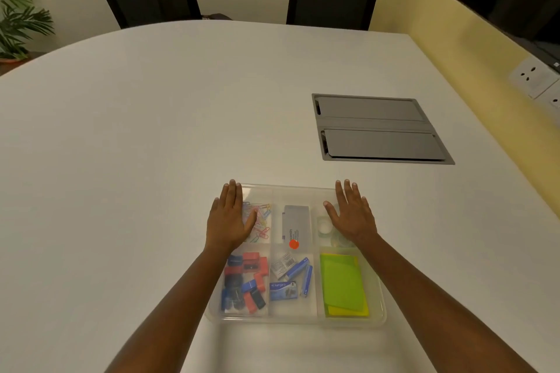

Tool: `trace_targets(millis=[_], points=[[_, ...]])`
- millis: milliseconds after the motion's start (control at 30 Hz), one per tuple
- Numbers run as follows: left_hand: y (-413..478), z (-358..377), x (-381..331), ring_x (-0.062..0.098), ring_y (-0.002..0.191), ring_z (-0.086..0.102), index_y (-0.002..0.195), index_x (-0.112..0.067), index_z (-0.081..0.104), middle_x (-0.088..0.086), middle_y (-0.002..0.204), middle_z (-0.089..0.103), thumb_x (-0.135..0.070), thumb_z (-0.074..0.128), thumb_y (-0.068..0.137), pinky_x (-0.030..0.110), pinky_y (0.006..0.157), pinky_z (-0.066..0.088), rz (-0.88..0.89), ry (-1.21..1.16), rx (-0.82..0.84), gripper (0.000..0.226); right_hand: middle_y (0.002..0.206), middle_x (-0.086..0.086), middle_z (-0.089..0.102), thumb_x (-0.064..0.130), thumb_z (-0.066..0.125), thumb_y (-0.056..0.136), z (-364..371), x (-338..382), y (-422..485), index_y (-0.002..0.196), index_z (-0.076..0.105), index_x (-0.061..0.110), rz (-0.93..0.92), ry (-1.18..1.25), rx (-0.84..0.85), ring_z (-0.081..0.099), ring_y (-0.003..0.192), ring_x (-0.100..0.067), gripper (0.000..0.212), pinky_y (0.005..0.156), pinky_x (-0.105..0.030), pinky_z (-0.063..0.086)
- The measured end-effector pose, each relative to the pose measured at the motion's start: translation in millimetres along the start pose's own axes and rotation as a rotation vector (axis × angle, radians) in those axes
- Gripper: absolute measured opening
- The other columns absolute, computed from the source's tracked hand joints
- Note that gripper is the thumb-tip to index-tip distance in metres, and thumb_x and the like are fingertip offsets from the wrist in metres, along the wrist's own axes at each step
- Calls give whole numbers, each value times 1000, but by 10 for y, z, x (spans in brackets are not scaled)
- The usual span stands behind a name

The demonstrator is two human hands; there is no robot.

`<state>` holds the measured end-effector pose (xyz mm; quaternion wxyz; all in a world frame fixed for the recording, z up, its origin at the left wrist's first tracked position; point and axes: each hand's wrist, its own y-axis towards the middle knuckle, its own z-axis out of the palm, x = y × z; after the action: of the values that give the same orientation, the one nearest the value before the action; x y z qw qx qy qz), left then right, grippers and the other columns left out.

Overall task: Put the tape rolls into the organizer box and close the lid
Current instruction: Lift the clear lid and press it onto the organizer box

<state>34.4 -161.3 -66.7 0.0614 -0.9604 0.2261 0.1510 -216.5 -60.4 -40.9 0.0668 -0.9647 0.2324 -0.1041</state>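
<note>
Left to right, I see: left hand (229,219) spread flat on the clear lid (298,195) over the paper clips (261,222) — organizer box (380,310) on the white table (151,130) — tape rolls (325,225) in the far-right compartment, beside my right hand (351,215), fingers splayed, palm down.
</note>
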Motion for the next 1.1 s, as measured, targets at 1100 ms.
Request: trace_targets(millis=[1100], points=[[-965,157,-796,22,145,-9,144,-13,-8,6,158,-7,-42,17,97,42,119,-6,67,38,132,60,161,-9,4,42,24,101,339,593,-1133,151,6,13,-52,-13,-1,5,150,-21,60,123,-39,5]])
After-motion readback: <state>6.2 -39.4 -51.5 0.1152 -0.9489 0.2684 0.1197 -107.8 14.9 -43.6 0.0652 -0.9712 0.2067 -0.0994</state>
